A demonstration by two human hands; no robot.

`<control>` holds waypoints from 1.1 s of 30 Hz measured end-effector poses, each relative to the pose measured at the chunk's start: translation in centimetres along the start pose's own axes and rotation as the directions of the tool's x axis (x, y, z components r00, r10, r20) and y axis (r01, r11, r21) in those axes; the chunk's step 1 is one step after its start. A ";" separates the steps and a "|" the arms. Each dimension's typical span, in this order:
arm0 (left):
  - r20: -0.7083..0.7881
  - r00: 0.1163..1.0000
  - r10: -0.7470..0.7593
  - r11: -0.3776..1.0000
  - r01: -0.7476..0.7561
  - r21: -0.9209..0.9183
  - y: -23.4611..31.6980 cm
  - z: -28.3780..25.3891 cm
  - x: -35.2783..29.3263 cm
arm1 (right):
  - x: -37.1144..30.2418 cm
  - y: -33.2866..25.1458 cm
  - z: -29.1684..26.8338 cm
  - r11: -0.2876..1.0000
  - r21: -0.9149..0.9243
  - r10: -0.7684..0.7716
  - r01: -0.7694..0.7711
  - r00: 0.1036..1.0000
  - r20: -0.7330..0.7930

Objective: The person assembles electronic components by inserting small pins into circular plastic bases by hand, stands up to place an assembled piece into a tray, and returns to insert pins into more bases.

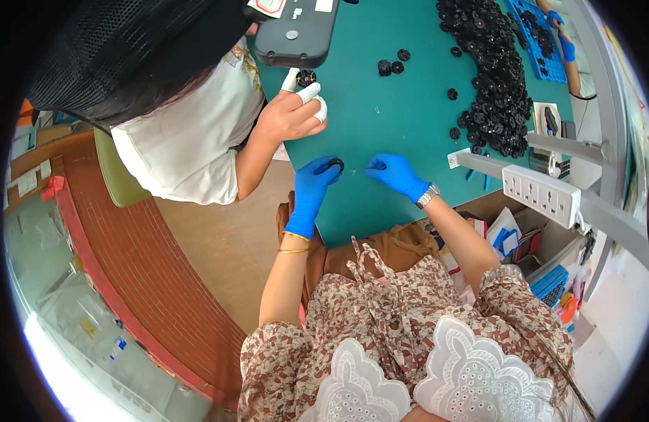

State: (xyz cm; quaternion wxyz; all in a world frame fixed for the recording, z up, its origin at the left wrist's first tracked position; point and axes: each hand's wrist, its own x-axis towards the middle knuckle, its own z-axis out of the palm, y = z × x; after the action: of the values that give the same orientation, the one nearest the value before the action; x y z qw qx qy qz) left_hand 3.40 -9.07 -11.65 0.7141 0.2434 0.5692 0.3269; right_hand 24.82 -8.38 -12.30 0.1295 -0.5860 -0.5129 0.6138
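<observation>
Both my hands wear blue gloves above the near part of a green table mat [423, 112]. My left hand [315, 186] is closed on a small black round part [336, 164], held between the thumb and fingers. To its right, a short gap away, my right hand [400, 176] has its fingertips pinched together; anything between them is too small to make out. Several loose black round parts [397, 67] lie farther off on the mat. A big heap of similar black parts [493, 84] spreads along the right side.
At the left, a co-worker's hand [296, 111] with white finger covers is at another black part, under a dark grey device [295, 35]. A blue tray [539, 39] with black parts stands far right, beside another blue-gloved hand [565, 43]. A white power strip [541, 197] juts in at right.
</observation>
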 end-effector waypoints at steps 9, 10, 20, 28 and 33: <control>0.078 0.988 -0.136 0.915 0.155 -0.373 1.4 1.0 -4.8 | 5.8 0.1 -5.1 0.911 -0.410 -0.203 0.040 0.911 -0.360; 0.067 0.989 -0.132 0.917 0.147 -0.370 1.4 1.3 -5.2 | 6.8 0.0 -5.2 0.878 -0.471 -0.304 0.088 0.862 -0.405; 0.057 0.992 -0.117 0.928 0.129 -0.350 2.3 2.4 -6.8 | 10.0 -0.1 -3.6 0.685 -0.717 -0.330 -0.129 0.823 -0.463; 0.073 0.997 -0.018 0.931 0.043 -0.361 6.2 2.9 -6.4 | 1.7 -4.5 -3.9 0.941 0.335 0.072 -0.041 0.994 -0.079; 0.170 0.985 0.007 0.927 0.057 -0.370 8.3 3.8 -5.6 | -2.0 -9.3 -4.3 0.835 0.546 0.057 -0.073 0.997 0.046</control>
State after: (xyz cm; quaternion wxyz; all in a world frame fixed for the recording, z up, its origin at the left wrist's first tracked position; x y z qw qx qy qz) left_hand 4.75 -7.57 -1.09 0.7970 0.1224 0.4371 0.3983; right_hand 24.98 -3.74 -2.93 0.2633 -0.5330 -0.2978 0.7469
